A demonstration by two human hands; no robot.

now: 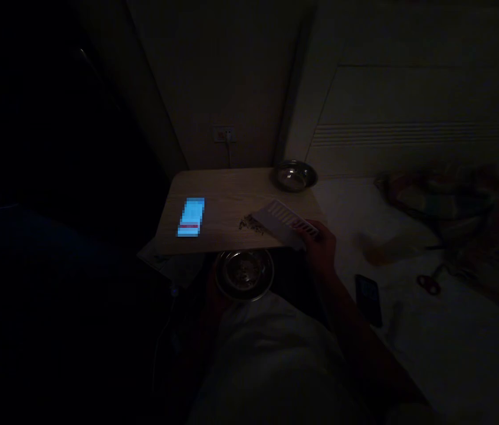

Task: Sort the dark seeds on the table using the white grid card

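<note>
A pale flat plastic piece with a row of slots [275,222] is gripped at its right end by my right hand [320,248]. Its left edge rests against a scatter of small dark bits [252,224], perhaps seeds or husks, on the wooden table [220,189]. Just below the table's near edge, a shiny metal bowl [263,285] with more small bits inside is held at its left side by my left hand [214,292]. That hand is very dim and its fingers are mostly hidden.
A lit phone [191,217] lies on the table's left part. At the back right corner stands another metal bowl [294,176]. On the white bedding to the right are a dark phone [368,300], a red object [429,284] and colourful cloth [444,200]. A wall socket [223,134] holds a plug.
</note>
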